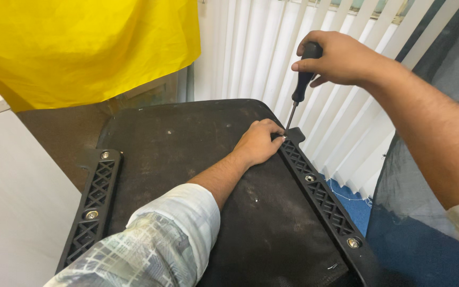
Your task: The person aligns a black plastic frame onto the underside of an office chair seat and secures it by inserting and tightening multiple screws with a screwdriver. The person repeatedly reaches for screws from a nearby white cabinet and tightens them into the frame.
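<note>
Here we hold a screwdriver (303, 79) in our right hand (336, 57), the fingers wrapped tight around its black handle; the tool stands nearly upright, tilted a little, with its thin shaft pointing down to the far end of the right bracket (320, 188). Our left hand (258, 141) rests flat on the black panel (187, 138), its fingers curled loosely against that same bracket end, fingertips just beside the screwdriver tip; whether they pinch a screw we cannot tell. The right bracket is a black lattice strip running along the panel's right edge, with a screw (309, 178) at its middle and another (353, 243) near its close end. A matching left bracket (92, 207) lies along the panel's left edge, well apart, with its own screws. Beyond the panel hang white blinds (251, 48) and, to the left, a yellow cloth (81, 42). A white surface (17, 202) borders the panel on the left.
</note>
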